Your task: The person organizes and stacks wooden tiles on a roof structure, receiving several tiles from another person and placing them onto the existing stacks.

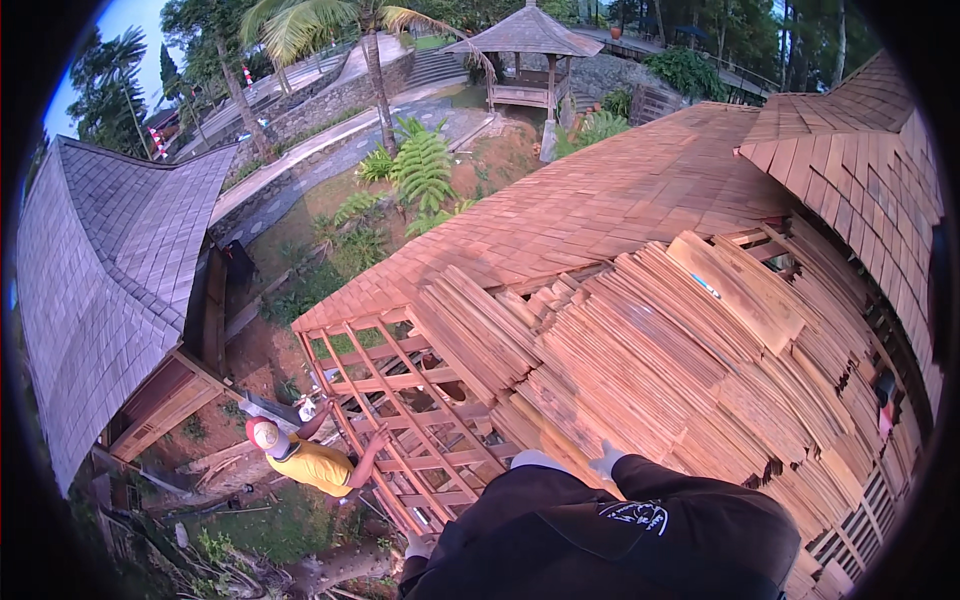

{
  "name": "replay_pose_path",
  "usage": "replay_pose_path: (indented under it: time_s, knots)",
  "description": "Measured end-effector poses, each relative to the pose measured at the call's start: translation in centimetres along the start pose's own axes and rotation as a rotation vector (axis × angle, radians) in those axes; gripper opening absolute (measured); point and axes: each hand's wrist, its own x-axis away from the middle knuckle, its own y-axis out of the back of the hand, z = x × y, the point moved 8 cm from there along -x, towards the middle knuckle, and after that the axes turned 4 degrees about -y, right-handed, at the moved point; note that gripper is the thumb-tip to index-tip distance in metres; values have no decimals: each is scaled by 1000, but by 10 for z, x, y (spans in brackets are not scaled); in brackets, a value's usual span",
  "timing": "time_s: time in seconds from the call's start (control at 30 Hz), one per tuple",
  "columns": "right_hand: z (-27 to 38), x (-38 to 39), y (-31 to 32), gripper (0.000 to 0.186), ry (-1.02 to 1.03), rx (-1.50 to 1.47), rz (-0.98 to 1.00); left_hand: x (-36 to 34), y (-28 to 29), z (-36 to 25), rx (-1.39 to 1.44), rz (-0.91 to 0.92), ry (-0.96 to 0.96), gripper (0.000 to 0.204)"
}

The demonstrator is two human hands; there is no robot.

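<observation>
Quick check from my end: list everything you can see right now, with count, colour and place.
loose wooden shingles: many, reddish-brown, piled on the roof centre-right
bare roof battens: one lattice, reddish wood, left of the pile
finished shingle roof: one, brown, above the pile
grey shingled roof: one, grey, far left
gazebo: one, grey roof, top centre
palm tree: one, green, top centre-left
co-worker: one, yellow shirt, light cap, below at the battens' edge
left hand: gloved, whitish, low on the battens
right hand: gloved, whitish, on the shingle pile's lower edge
</observation>
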Motion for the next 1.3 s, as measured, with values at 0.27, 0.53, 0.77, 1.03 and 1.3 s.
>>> replay_pose_path:
  time_s: [0.27,0.53,0.77,1.03,1.3]
  knots:
    - [6,-12,-10,41,10,-183,135,17,15,0,-177,-86,60,51]
    - [-37,-31,-38,99,-122,-813,138,76,9,-63,913,-197,698,54]
    - [-26,-84,-39,86,40,-627,-64,72,-25,56,582,-249,515,43]
    - [7,-13,-6,36,149,-291,220,77,-15,-40,638,-137,618,49]
    - [42,17,-31,31,184,-58,290,110,-29,-6,-12,-120,228,30]
